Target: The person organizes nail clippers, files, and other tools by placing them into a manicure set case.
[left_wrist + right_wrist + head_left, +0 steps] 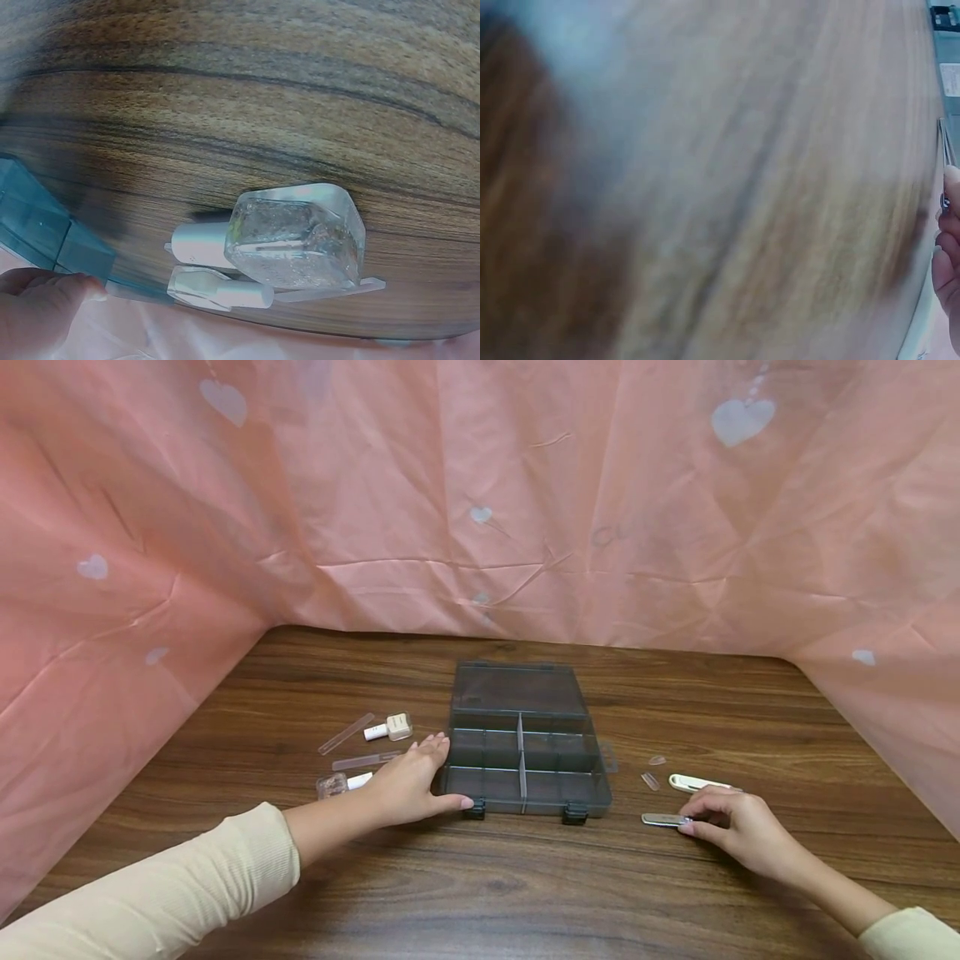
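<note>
Well, R grip (735,828) pinching slim silvery tool (660,820), prob. clipper, L grip (408,783) unclenched, touching smoky box (558,763)

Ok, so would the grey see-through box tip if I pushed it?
Probably not: the box lies low and wide on the table, so it would more likely slide. It looks fairly light and stiff, since it seems made of thin, straight-edged plastic. The left hand at its side might slow it.
</note>
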`<state>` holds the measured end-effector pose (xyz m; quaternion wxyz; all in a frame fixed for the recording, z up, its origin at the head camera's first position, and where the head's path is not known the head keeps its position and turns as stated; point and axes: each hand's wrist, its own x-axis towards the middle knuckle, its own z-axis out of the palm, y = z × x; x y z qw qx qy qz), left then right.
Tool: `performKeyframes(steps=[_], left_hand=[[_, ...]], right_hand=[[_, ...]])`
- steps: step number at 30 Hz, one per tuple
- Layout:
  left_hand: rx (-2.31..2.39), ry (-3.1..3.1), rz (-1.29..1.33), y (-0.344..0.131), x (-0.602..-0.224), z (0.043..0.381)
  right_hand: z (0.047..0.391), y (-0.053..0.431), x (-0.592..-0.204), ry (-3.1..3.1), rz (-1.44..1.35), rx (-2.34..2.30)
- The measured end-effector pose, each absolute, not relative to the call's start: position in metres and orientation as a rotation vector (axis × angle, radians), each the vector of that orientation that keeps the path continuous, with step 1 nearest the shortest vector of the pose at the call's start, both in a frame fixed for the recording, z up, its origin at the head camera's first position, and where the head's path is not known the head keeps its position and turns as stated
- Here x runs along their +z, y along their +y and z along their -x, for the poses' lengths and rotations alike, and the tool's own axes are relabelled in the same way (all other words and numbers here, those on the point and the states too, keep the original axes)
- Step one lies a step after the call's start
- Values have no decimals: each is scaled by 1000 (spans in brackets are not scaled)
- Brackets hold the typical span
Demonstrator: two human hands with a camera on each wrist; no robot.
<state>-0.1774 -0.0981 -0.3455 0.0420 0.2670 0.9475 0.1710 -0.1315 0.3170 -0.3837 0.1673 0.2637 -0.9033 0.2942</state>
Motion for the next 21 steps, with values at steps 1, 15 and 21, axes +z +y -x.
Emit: performKeyframes(steps=[1, 15, 21], left_hand=[[520, 2900, -815, -98, -345, 177], [532, 2893, -829, -99, -346, 179], [543, 2884, -842, -99, -346, 179]], right_hand=[[131, 316, -382, -2574, -750, 850], [147, 296, -354, -2512, -652, 856], [160, 280, -342, -2515, -612, 944]])
